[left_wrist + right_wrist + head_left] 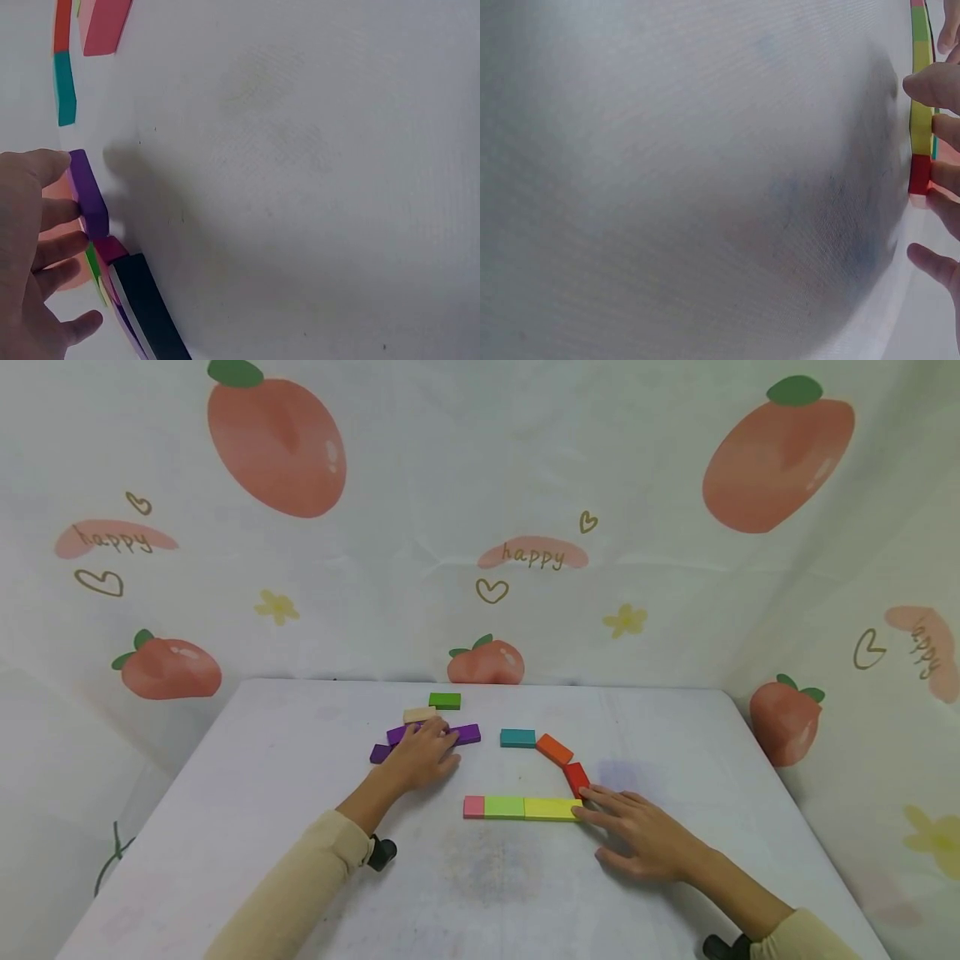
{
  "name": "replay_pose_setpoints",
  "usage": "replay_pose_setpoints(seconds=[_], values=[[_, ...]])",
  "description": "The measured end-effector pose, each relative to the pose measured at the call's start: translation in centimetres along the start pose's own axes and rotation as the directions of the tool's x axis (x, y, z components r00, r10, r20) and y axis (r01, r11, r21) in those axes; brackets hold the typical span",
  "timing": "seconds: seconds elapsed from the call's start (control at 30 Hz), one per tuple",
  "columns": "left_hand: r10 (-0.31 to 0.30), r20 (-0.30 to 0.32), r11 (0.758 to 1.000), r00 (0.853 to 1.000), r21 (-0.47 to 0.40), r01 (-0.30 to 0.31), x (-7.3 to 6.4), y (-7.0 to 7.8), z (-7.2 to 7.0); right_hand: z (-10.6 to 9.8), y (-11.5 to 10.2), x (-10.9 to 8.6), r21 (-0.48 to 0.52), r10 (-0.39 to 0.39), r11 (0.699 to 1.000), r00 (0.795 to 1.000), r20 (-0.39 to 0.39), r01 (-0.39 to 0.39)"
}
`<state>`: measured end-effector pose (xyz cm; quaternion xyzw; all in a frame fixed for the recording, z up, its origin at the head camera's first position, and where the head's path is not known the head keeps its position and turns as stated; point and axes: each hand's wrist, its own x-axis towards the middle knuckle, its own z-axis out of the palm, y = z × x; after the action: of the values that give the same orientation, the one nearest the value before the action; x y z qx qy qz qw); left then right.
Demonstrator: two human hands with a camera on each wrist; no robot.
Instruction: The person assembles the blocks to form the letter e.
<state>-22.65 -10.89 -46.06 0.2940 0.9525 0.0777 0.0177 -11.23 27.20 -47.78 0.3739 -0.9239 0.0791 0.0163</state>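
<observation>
My left hand [423, 755] is over a cluster of coloured blocks at the back left. Its fingers reach a purple block [467, 734], whose long side shows beside the fingertips in the left wrist view; the thumb stands apart in front. Under and around that hand lie another purple block [395, 737], a dark purple one [380, 753] and a cream one [420, 715]. The fingertips of my right hand [647, 837], spread and relaxed, are at a red block [577, 779] and the right end of a yellow block [551, 809]. Its thumb is off to the front.
Pink [473, 807] and light green [504, 808] blocks form a straight row with the yellow one. Teal [517, 738] and orange [554, 749] blocks curve round to the red one. A green block [445, 701] lies farther back on the white table [300, 727], before a printed cloth [405, 602].
</observation>
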Motion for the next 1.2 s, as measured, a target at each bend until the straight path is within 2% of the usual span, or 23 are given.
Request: replay_pose_setpoints(seconds=[0.13, 0.27, 0.7, 1.2], values=[[0.021, -0.017, 1.0, 1.0, 0.017, -0.02, -0.1, 0.3, 0.2, 0.0, 0.0, -0.1, 0.007, 0.003, 1.0, 1.0, 0.001, -0.004], [0.019, -0.007, 1.0, 1.0, 0.025, -0.018, -0.3, 0.6, 0.4, 0.0, 0.0, -0.1, 0.014, 0.005, 1.0, 1.0, 0.006, -0.005], [0.087, 0.089, 0.996, 0.992, 0.012, -0.088, -0.8, 0.8, 0.3, 0.0, 0.1, 0.0, 0.014, 0.001, 1.0, 1.0, 0.008, -0.001], [0.137, 0.09, 0.991, 0.986, -0.017, -0.136, -1.2, 1.4, 0.4, -0.1, 0.0, 0.0, 0.008, -0.036, 0.999, 0.998, -0.049, 0.036]])
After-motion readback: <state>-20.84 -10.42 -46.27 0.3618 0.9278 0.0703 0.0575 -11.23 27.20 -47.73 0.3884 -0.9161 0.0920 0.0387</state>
